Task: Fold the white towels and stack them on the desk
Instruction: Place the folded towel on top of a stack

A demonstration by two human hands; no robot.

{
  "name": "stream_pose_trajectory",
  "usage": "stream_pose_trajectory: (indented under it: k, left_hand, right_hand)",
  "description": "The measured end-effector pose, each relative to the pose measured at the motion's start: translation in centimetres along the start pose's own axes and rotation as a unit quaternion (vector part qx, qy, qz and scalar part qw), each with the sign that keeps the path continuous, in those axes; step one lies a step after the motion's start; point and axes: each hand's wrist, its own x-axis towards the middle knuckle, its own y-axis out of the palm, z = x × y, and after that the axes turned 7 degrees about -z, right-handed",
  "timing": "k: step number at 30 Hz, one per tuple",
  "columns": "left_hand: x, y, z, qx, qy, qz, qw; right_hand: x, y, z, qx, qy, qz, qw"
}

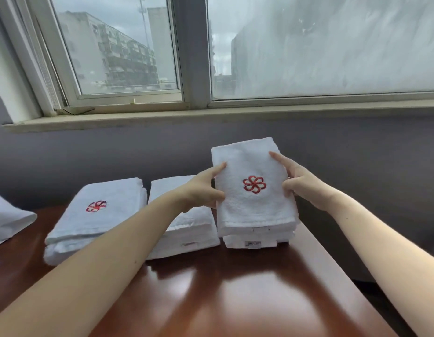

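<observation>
A shiny dark red-brown wooden desk [235, 288] stands under a big window [186, 57], and grey buildings show through the glass. The wall below the sill is grey.

Both of the person's bare hands are up near the far edge of the desk. The left hand [203, 188] grips the left side of a folded white towel [252, 188], with the thumb on top and the other fingers tucked under the edge. The right hand [301, 183] grips the right side of the same towel, with one finger stretched flat along the top. So both hands are closed on this towel, one on each side.

The towel has a red flower logo [254, 184] sewn in the middle, right between the two hands. Its far end is tipped up a little. Its near end lies on a small stack of folded towels [254, 242] just under the hands, and a little tag shows on the front of the stack.

Just left of the left hand is another stack of folded white towels [184, 237], partly hidden by the left arm. Further left is a third stack [94, 222] with the same red flower on top. Far off to the left, at the edge of the desk, lies a loose white towel [6, 220] that looks not folded up.
</observation>
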Motion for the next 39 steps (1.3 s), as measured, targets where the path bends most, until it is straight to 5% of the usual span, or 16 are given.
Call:
stream_pose_trajectory:
  k: [5,10,19,27,39]
  left_hand:
    - [1.4,0.8,1.1,0.052,-0.011,-0.019,0.998]
    - [1.8,2.2,2.6,0.312,0.008,-0.005,0.95]
    - [1.0,3.8,2.0,0.391,0.045,-0.044,0.918]
    - [-5.3,1.5,1.1,0.301,0.061,-0.087,0.948]
    - [-21.1,-9.3,4.2,0.363,-0.023,-0.15,0.919]
  right_hand:
    - [1.2,0.9,-2.4,-0.011,0.031,-0.022,0.999]
    - [2.1,2.7,-4.9,-0.044,0.087,-0.044,0.994]
    - [1.1,3.3,-4.6,-0.054,0.134,-0.068,0.987]
    - [-3.9,4.3,0.4,-0.248,0.009,-0.101,0.963]
    - [-11.5,17.9,10.9,-0.392,-0.178,0.121,0.894]
